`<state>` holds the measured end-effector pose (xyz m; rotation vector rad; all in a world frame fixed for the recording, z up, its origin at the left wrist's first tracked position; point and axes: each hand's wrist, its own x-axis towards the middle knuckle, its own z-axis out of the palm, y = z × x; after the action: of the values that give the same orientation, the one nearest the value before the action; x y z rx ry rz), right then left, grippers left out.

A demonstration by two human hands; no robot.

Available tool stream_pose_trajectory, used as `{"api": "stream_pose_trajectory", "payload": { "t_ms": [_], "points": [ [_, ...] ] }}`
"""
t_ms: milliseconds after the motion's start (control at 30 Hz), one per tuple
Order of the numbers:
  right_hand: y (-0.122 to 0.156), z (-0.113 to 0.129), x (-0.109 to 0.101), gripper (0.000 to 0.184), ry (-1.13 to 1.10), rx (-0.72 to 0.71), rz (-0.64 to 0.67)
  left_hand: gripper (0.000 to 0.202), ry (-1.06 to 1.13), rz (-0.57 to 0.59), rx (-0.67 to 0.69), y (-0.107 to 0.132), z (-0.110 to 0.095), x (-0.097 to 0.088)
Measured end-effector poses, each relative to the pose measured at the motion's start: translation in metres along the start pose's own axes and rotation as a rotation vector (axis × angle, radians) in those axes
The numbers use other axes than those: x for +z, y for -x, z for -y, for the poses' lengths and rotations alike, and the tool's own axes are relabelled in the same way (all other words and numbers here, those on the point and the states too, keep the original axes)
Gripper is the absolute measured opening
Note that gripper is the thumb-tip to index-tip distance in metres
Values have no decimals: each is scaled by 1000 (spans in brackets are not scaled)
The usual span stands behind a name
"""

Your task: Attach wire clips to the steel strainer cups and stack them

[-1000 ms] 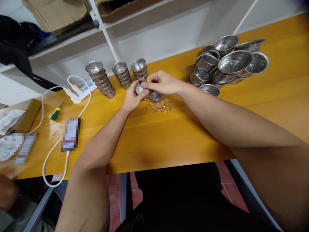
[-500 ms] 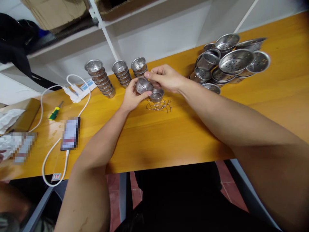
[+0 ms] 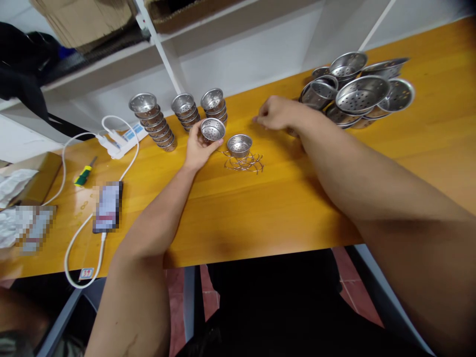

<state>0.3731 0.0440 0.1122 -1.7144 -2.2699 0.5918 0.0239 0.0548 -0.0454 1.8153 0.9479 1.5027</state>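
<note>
My left hand [image 3: 197, 148] holds a small perforated steel cup [image 3: 212, 130] upright, fingers wrapped round it. A second steel cup [image 3: 239, 145] stands on the orange table [image 3: 260, 208] just right of it, on top of a tangle of thin wire handles [image 3: 243, 162]. My right hand [image 3: 277, 113] is further right, near a heap of steel strainer cups and bowls [image 3: 357, 96]. Its fingers are curled in a pinch, and what they hold, if anything, does not show.
Three stacks of nested cups [image 3: 178, 116] stand at the back by a white shelf frame [image 3: 163, 49]. To the left lie a white power strip [image 3: 121, 141] with cable, a screwdriver [image 3: 85, 172], a phone [image 3: 108, 206] and a cardboard box [image 3: 33, 178].
My right hand let go of the cup and moved right towards the heap. My left hand turned the cup mouth-up and shifted slightly left.
</note>
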Motion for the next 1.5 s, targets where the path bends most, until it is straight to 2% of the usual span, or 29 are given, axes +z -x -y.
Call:
{"api": "stream_pose_trajectory", "payload": {
  "t_ms": [67, 133, 167, 267, 367, 467, 533, 700, 833, 933, 1000, 1100, 1167, 1233, 1367, 1500],
  "points": [
    [3, 4, 1, 37, 129, 64, 75, 123, -5, 7, -8, 1, 3, -1],
    [9, 13, -1, 41, 143, 83, 60, 121, 14, 12, -11, 3, 3, -1],
    [13, 18, -3, 44, 101, 47, 24, 119, 31, 18, -11, 3, 3, 1],
    [22, 34, -1, 73, -136, -220, -70, 113, 89, 34, 5, 5, 3, 8],
    [23, 48, 16, 98, -261, -459, -59, 113, 115, 30, 46, 5, 0, 16],
    [17, 57, 36, 95, -230, -512, -91, 115, 95, 21, 54, 5, -2, 22],
    [12, 61, 40, 89, -209, -502, -121, 115, 88, 20, 53, 6, -2, 25],
    [8, 66, 22, 67, -145, -522, -69, 112, 124, 35, 107, 3, 3, 30],
    [6, 68, 14, 61, -146, -584, -13, 111, 116, -21, 133, -1, 9, 28],
    [5, 74, 10, 56, -110, -595, -17, 115, 106, -26, 112, -2, 9, 27],
    [4, 81, 0, 59, -62, -588, -43, 117, 85, -20, 79, -1, 3, 27],
    [-2, 96, -26, 72, -32, -509, -187, 116, 15, 1, 18, 5, -16, 26],
    [-12, 105, -42, 65, -33, -441, -243, 107, -40, 32, -6, 10, -31, 25],
    [-24, 112, -51, 54, -37, -396, -219, 101, -64, 51, -9, 13, -45, 24],
    [-45, 118, -45, 59, 57, -328, -124, 101, -85, 79, -18, 17, -54, 24],
    [-52, 122, -35, 64, 113, -283, -72, 106, -90, 115, -38, 17, -41, 25]
  ]
}}
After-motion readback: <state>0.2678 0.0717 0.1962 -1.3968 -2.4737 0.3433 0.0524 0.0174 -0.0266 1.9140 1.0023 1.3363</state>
